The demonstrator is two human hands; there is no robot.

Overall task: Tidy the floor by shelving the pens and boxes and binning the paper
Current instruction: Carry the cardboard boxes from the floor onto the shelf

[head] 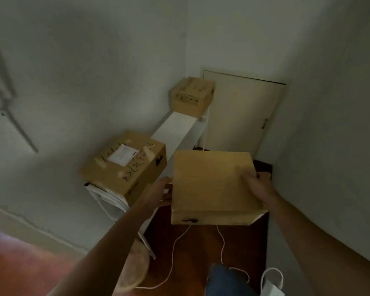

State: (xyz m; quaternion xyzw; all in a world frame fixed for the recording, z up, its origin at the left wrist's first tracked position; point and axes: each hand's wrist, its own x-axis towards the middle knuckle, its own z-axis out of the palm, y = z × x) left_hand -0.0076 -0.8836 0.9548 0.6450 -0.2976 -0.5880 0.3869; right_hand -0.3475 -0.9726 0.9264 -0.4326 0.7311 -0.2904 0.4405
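Note:
I hold a plain brown cardboard box (209, 184) in the air in front of me, beside the white shelf (175, 129). My left hand (161, 192) grips its left side, fingers partly hidden behind the box. My right hand (259, 184) grips its right edge, thumb on top. A labelled cardboard box (126, 165) with handwriting sits on the near end of the shelf top. A smaller cardboard box (191, 96) stands on the far end by the corner.
A cream door (239, 116) is shut behind the shelf. White walls close in on the left and right. A white cable (175, 244) trails over the dark wood floor. A round tan object (132, 265) lies below the shelf, and a white paper bag (272, 283) at bottom right.

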